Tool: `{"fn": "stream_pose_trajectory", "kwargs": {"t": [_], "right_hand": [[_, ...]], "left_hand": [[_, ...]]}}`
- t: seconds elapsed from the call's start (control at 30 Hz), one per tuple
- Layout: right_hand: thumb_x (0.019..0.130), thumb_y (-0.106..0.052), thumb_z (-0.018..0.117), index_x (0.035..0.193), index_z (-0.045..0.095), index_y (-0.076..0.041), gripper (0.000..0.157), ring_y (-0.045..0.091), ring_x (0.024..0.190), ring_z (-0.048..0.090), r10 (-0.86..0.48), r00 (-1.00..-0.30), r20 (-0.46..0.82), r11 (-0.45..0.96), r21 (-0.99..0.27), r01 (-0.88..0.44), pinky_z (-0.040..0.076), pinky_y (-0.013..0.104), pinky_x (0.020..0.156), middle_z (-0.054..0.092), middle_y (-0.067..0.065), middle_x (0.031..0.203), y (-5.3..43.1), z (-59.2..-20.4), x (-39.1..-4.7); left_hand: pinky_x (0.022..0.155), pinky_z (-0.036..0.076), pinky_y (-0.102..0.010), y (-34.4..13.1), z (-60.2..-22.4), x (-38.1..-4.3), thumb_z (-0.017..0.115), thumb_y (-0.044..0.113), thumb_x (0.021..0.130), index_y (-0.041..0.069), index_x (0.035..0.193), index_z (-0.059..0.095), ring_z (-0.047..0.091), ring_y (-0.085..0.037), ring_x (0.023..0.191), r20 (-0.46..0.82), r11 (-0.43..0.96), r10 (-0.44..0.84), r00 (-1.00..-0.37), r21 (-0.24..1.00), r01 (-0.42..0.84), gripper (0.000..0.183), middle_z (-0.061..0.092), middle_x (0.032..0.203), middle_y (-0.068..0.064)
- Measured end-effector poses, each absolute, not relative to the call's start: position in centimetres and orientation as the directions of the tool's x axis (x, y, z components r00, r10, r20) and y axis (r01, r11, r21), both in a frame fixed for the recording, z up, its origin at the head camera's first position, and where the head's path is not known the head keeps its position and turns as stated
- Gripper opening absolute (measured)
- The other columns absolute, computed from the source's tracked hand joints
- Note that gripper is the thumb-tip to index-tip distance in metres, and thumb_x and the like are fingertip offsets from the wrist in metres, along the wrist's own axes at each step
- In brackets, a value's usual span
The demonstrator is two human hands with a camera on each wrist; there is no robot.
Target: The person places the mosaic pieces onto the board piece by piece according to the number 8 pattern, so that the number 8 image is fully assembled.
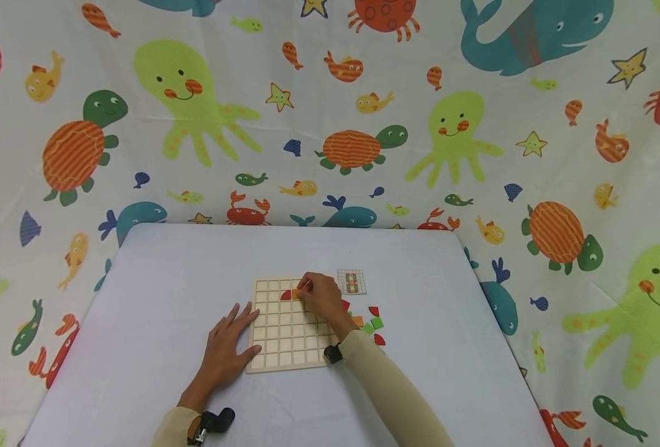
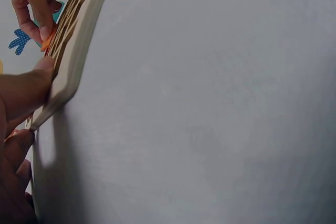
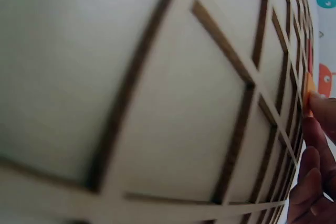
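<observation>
A wooden grid board (image 1: 271,347) lies on the white table. My right hand (image 1: 321,298) is over its upper part and pinches an orange square piece (image 1: 295,293) at one of the cells. Just left of that piece, a red rounded piece (image 1: 286,295) sits in the grid. In the right wrist view, thumb and fingertips meet at the orange piece (image 3: 308,90). My left hand (image 1: 225,347) rests at the board's left edge, fingers spread and fairly straight. The left wrist view has its thumb (image 2: 31,85) against the board's rim (image 2: 79,56).
Right of the board lie several loose pieces, among them a green square (image 1: 377,323) and a red rounded piece (image 1: 379,339); my right forearm partly covers this group. A pattern card (image 1: 352,282) lies beyond it. A sea-animal curtain (image 1: 330,112) hangs behind the table (image 1: 195,261).
</observation>
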State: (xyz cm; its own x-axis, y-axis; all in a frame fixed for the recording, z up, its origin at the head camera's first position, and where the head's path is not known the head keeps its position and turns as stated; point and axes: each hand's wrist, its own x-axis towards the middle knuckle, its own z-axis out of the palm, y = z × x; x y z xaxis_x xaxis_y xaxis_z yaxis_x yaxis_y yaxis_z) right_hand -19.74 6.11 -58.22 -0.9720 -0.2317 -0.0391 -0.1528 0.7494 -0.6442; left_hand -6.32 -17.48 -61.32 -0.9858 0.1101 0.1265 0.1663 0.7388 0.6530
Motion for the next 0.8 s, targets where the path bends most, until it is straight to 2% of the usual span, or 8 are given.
{"fn": "stream_pose_trajectory", "kwargs": {"t": [0.27, 0.47, 0.6, 0.8], "right_hand": [[0.095, -0.019, 0.081, 0.094, 0.075, -0.021, 0.006, 0.006, 0.069, 0.057, -0.259, -0.966, -0.02, 0.746, -0.639, -0.187, 0.043, 0.023, 0.055, 0.069, -0.006, 0.081, 6.2, -58.0, -19.1], [0.087, -0.019, 0.088, 0.098, 0.076, -0.022, 0.016, 0.007, 0.073, 0.06, -0.217, -0.975, -0.047, 0.709, -0.694, -0.125, 0.046, 0.025, 0.061, 0.07, -0.009, 0.086, 7.6, -58.0, -18.5], [0.089, -0.02, 0.086, 0.102, 0.077, -0.02, 0.016, 0.01, 0.074, 0.061, -0.187, -0.982, -0.026, 0.67, -0.734, -0.108, 0.049, 0.028, 0.064, 0.072, -0.005, 0.09, 9.3, -57.9, -18.0], [0.092, -0.016, 0.084, 0.105, 0.078, -0.015, 0.015, 0.012, 0.073, 0.059, -0.156, -0.988, 0.015, 0.639, -0.761, -0.113, 0.05, 0.026, 0.063, 0.073, 0.0, 0.092, 12.8, -57.6, -17.5]], "left_hand": [[0.124, 0.02, -0.069, -17.5, -61.4, -6.4, 0.086, 0.017, 0.086, 0.012, 0.158, 0.051, 0.027, -0.047, 0.16, 0.131, 0.745, 0.111, -0.985, 0.646, 0.17, 0.079, 0.039, 0.17, -0.017], [0.123, 0.021, -0.07, -17.4, -61.4, -6.3, 0.086, 0.017, 0.086, 0.011, 0.157, 0.052, 0.028, -0.048, 0.159, 0.145, 0.748, 0.109, -0.983, 0.64, 0.177, 0.079, 0.041, 0.169, -0.018], [0.123, 0.021, -0.07, -17.4, -61.5, -6.3, 0.085, 0.017, 0.086, 0.011, 0.157, 0.052, 0.028, -0.048, 0.159, 0.155, 0.744, 0.111, -0.982, 0.642, 0.186, 0.079, 0.042, 0.169, -0.019], [0.121, 0.023, -0.071, -17.5, -61.9, -6.5, 0.086, 0.018, 0.085, 0.01, 0.156, 0.053, 0.03, -0.049, 0.158, 0.186, 0.735, 0.12, -0.975, 0.643, 0.214, 0.078, 0.044, 0.167, -0.02]]}}
